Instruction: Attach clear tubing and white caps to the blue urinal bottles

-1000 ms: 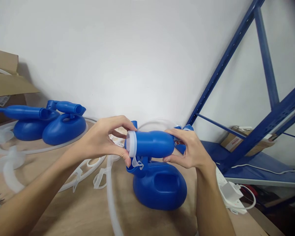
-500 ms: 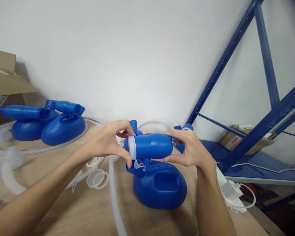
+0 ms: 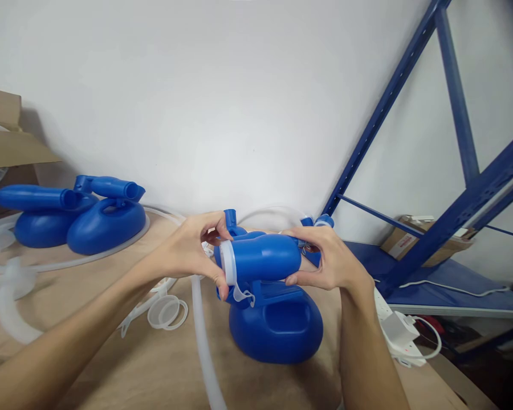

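My left hand pinches the white cap on the blue spout. My right hand grips the spout's far end, directly above the blue container.

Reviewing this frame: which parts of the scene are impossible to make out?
Head view only:
- White cap on the blue funnel piece: left hand covers its face, so its seating is unclear.
- Funnel's far end: hidden behind right hand.
- Cardboard box: cut by the left edge.
- Label on the shelf box: too small to read.
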The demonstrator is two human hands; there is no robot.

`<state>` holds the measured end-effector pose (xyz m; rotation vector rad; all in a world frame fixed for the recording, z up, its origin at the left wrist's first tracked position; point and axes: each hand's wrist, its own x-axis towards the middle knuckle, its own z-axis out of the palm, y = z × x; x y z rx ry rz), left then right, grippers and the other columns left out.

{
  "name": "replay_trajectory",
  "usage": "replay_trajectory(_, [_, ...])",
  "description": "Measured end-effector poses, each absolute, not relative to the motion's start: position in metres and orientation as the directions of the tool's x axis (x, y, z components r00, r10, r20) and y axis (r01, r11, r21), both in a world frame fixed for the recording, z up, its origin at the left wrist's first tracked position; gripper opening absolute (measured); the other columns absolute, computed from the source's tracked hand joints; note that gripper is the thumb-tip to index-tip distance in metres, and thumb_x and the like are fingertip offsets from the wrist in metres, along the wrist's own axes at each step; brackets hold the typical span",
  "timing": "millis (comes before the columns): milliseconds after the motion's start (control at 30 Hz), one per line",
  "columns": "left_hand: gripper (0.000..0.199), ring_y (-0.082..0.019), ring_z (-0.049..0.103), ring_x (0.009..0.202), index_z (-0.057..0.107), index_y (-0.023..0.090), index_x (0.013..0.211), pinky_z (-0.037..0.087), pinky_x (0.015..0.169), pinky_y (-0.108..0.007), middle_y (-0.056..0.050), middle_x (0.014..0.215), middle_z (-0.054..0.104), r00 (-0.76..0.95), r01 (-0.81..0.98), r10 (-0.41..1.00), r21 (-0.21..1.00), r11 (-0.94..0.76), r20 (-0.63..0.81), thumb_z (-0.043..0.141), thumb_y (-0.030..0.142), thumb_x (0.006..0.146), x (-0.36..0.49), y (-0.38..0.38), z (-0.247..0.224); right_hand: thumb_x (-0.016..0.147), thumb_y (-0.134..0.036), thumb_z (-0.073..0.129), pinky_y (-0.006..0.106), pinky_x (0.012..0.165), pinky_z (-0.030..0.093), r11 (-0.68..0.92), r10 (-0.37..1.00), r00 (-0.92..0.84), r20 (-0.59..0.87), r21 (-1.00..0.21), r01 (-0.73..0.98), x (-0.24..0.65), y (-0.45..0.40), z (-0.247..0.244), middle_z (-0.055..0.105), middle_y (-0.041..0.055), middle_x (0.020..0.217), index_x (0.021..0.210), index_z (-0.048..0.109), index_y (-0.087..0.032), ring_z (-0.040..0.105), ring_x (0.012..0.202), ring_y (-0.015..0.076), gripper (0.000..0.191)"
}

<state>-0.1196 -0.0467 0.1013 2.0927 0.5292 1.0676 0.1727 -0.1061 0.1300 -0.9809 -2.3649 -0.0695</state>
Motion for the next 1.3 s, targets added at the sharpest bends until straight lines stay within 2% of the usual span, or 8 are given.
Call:
replay_trajectory(200, [0.073, -0.010, 0.043, 0.063, 0.049, 0.020, 0.071, 0.035, 0.052, -0.023, 0.007, 0.071, 0.050, 0.552, 0.032, 0.660, 0.778, -0.628, 0.510, 0.104, 0.044, 0.029, -0.115, -0.046, 0.096, 0.076, -0.077, 0.074, 0.029, 0.058, 0.045, 0.723, 0.641, -0.569, 0.515, -0.157, 0.673, 0.176, -0.105, 0.130, 0.074, 0.0042, 0.077, 0.111, 0.077, -0.018, 0.059, 0.059, 0.0161, 0.069])
replay_trajectory(300, [0.065, -0.010, 0.042, 0.059, 0.047, 0.020, 0.067, 0.033, 0.050, -0.023, 0.006, 0.066, 0.048, 0.468, 0.116, 0.697, 0.744, -0.658, 0.544, 0.100, 0.053, 0.046, -0.116, -0.039, 0.092, 0.079, -0.076, 0.072, 0.031, 0.058, 0.046, 0.608, 0.691, -0.462, 0.556, -0.102, 0.787, 0.184, -0.108, 0.130, 0.074, 0.0047, 0.073, 0.106, 0.078, -0.017, 0.061, 0.057, 0.0182, 0.065])
replay_trajectory(467, [0.045, -0.018, 0.061, 0.082, 0.066, 0.018, 0.077, 0.046, 0.064, -0.026, -0.005, 0.093, 0.066, 0.542, 0.211, 0.559, 0.542, -0.814, 0.627, 0.089, 0.056, 0.069, -0.127, -0.025, 0.100, 0.081, -0.075, 0.071, 0.033, 0.061, 0.051, 0.501, 0.721, -0.354, 0.596, -0.096, 0.860, 0.188, -0.111, 0.132, 0.078, 0.0068, 0.083, 0.115, 0.075, -0.019, 0.069, 0.066, 0.0228, 0.065])
replay_trajectory(700, [0.041, -0.017, 0.064, 0.070, 0.065, 0.019, 0.073, 0.053, 0.065, -0.027, -0.001, 0.072, 0.068, 0.563, 0.364, 0.693, 0.618, -0.697, 0.451, 0.076, 0.057, 0.083, -0.171, -0.015, 0.119, 0.084, -0.076, 0.069, 0.034, 0.066, 0.052, 0.409, 0.725, -0.252, 0.642, -0.106, 0.906, 0.169, -0.102, 0.129, 0.078, 0.0092, 0.092, 0.121, 0.069, -0.017, 0.070, 0.072, 0.0241, 0.070])
replay_trajectory(867, [0.058, -0.026, 0.072, 0.101, 0.073, 0.029, 0.123, 0.058, 0.072, -0.027, -0.007, 0.117, 0.077, 0.604, 0.451, 0.711, 0.582, -0.677, 0.360, 0.084, 0.058, 0.074, -0.189, -0.009, 0.119, 0.084, -0.074, 0.071, 0.035, 0.071, 0.052, 0.385, 0.710, -0.233, 0.664, -0.089, 0.919, 0.137, -0.098, 0.118, 0.079, 0.0095, 0.096, 0.125, 0.068, -0.017, 0.072, 0.076, 0.0251, 0.070])
replay_trajectory(967, [0.055, -0.028, 0.072, 0.109, 0.077, 0.031, 0.122, 0.060, 0.079, -0.028, -0.006, 0.124, 0.077, 0.651, 0.430, 0.677, 0.568, -0.702, 0.344, 0.082, 0.061, 0.076, -0.183, -0.011, 0.116, 0.085, -0.073, 0.070, 0.035, 0.071, 0.052, 0.364, 0.706, -0.212, 0.676, -0.089, 0.927, 0.121, -0.097, 0.113, 0.080, 0.0108, 0.100, 0.125, 0.068, -0.018, 0.074, 0.079, 0.0268, 0.068])
replay_trajectory(1200, [0.035, -0.034, 0.055, 0.132, 0.085, 0.031, 0.106, 0.045, 0.113, -0.049, -0.007, 0.110, 0.079, 0.634, 0.370, 0.510, 0.351, -0.860, 0.581, 0.071, 0.059, 0.090, -0.162, -0.016, 0.116, 0.088, -0.075, 0.065, 0.038, 0.074, 0.053, 0.304, 0.662, -0.175, 0.729, -0.048, 0.951, 0.116, -0.096, 0.107, 0.080, 0.0144, 0.112, 0.129, 0.067, -0.018, 0.077, 0.093, 0.0334, 0.070])
replay_trajectory(1300, [0.031, -0.032, 0.056, 0.127, 0.084, 0.028, 0.104, 0.048, 0.107, -0.044, -0.008, 0.105, 0.078, 0.612, 0.316, 0.452, 0.323, -0.892, 0.649, 0.073, 0.053, 0.090, -0.157, -0.016, 0.113, 0.087, -0.076, 0.064, 0.035, 0.069, 0.051, 0.294, 0.670, -0.148, 0.728, -0.077, 0.953, 0.117, -0.095, 0.107, 0.081, 0.0123, 0.099, 0.126, 0.068, -0.019, 0.076, 0.081, 0.0299, 0.069])
